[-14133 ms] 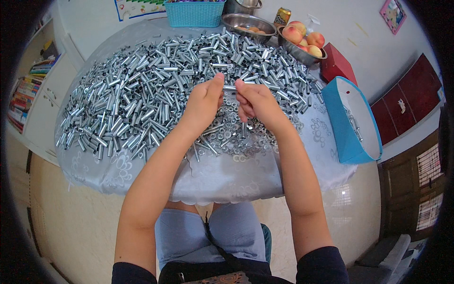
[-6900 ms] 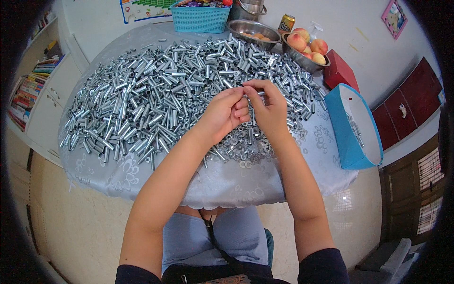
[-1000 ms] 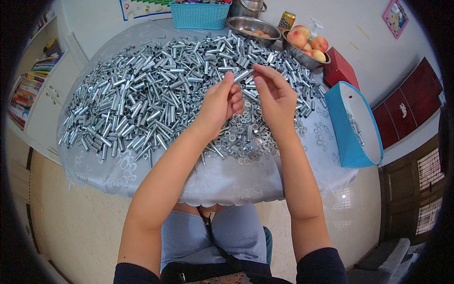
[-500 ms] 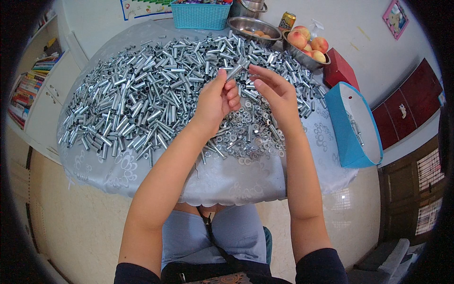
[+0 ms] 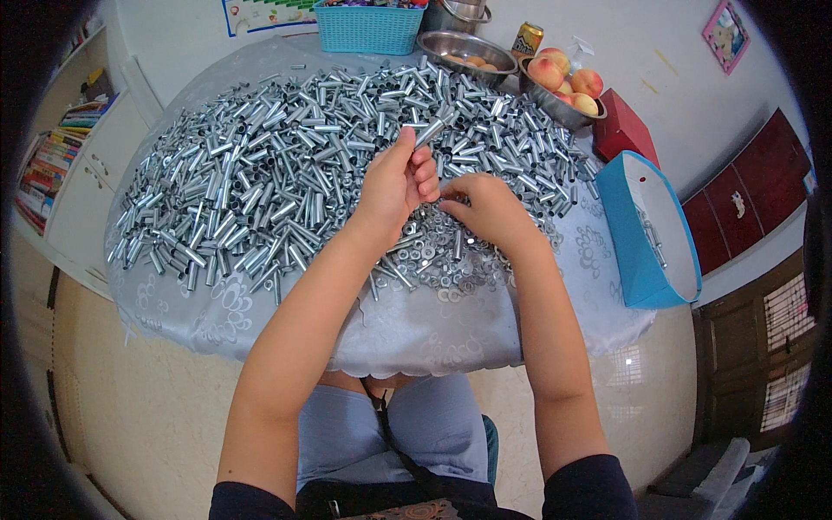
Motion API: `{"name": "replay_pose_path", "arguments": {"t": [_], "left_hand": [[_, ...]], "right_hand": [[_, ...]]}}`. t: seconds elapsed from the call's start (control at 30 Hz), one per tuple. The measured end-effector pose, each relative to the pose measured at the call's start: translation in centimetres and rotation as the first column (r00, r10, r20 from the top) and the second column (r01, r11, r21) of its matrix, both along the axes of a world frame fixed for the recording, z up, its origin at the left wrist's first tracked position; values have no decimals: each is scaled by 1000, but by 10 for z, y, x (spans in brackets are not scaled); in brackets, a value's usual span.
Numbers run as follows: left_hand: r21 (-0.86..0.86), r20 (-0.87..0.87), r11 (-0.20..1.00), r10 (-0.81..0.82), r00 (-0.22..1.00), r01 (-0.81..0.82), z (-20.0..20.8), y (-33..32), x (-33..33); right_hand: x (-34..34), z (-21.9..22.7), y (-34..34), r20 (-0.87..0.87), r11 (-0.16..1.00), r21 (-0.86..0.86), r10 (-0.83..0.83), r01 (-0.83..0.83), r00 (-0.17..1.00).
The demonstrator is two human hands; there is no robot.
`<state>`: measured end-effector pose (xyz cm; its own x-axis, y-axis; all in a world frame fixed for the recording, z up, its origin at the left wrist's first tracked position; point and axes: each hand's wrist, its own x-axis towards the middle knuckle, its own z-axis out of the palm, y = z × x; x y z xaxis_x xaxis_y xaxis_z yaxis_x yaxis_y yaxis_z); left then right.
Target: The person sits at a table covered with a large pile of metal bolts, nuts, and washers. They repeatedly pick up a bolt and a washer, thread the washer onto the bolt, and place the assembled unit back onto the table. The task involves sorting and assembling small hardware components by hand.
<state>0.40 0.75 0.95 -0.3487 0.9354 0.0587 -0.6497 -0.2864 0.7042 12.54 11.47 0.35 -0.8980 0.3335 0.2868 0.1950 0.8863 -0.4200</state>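
Observation:
My left hand point(image 5: 394, 185) is closed around a shiny metal tube point(image 5: 431, 133), thumb along it, with the tube's far end pointing up and to the right. Just right of and below it, my right hand point(image 5: 490, 211) has its fingers bent and drawn together, low over the pile of washers point(image 5: 425, 251). Whether its fingertips pinch anything is too small to make out. Beyond both hands spreads a wide heap of loose metal tubes point(image 5: 286, 156), lying in every direction.
A silvery patterned tablecloth point(image 5: 425, 325) covers the table. On the right stands a blue open box point(image 5: 633, 234) with a few metal bolts inside, beside a red box point(image 5: 626, 130). At the back are a bowl of peaches point(image 5: 555, 104), a metal bowl point(image 5: 451, 48) and a turquoise basket point(image 5: 368, 30).
My right hand has dropped from the tube's upper end down to the washers, and its fingers have drawn together. My left hand keeps hold of the tube in about the same place.

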Motion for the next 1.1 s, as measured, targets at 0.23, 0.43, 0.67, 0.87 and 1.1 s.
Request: {"name": "replay_pose_path", "arguments": {"t": [0.23,0.43,0.67,0.87,1.1], "left_hand": [[-9,-16,1000,-1,1000,1,-1,1,1],[-13,-16,1000,12,1000,-12,0,0,2],[-42,-22,999,2,1000,-3,0,1,1],[-31,-23,1000,-3,1000,2,-1,1,-1],[-78,-77,996,-57,995,51,-1,2,5]], "right_hand": [[-1,-1,-4,-6,999,-6,-32,32,999],[1,3,-2,14,999,-31,-15,15,1000],[-2,-3,1,5,1000,2,-9,9,1000],[-5,-6,5,-262,998,-64,-6,-11,965],[-13,12,5,-654,801,-593,-423,-77,627]]}}
